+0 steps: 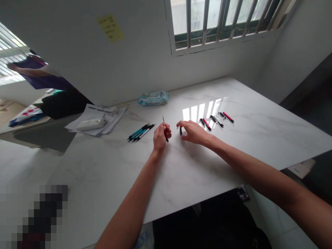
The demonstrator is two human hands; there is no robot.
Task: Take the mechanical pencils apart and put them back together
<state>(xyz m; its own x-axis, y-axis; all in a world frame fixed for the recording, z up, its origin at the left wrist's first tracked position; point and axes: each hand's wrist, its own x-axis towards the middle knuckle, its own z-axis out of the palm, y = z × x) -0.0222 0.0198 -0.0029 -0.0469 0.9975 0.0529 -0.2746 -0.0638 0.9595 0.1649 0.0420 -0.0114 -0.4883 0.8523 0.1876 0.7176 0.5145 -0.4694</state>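
Left hand point(161, 135): closed in a fist around a slim pen part point(165, 128), nearer the viewer than the wet-wipe pack point(152, 98) and slightly to its right. The part's long axis runs almost straight away from the person. Its thin pale tip stands clear above the knuckles and leans toward the pack, and its dark lower end shows under the fingers.

Right hand point(193, 132): palm down, fingers arched and loosely parted, fingertips on the table point(259, 138). A small black piece point(181, 130) stands just beside the thumb, right of the pack and nearer the viewer. Contact between them cannot be confirmed.

Surroundings: a cluster of teal pens point(141, 132) lies below the pack and just left of the fist, with the points slanting up and to the right. Rows of pink-and-black pens point(207, 123) lie to the pack's right, beyond the right hand. A sheaf of papers point(97, 121) sits left of the pack. Nothing lies between the two hands except the black piece.
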